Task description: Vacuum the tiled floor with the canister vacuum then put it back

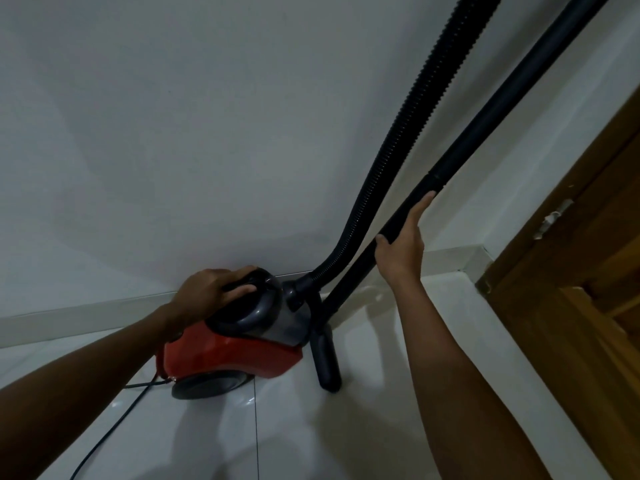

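A red and grey canister vacuum (239, 351) sits on the white tiled floor (374, 393) against the wall. My left hand (211, 289) is shut on its dark top handle. A black ribbed hose (408, 133) rises from the canister's front and leaves the frame at the top. Beside the hose, the smooth black wand tube (491, 119) slants down to the floor nozzle (325, 362), which stands next to the canister. My right hand (401, 244) wraps the wand low down, fingers stretched along it.
A white wall (173, 133) with a low skirting (86, 313) runs behind the vacuum. A brown wooden door frame (571, 271) stands at the right. The black power cord (114, 424) trails from the canister's rear across the tiles toward the lower left.
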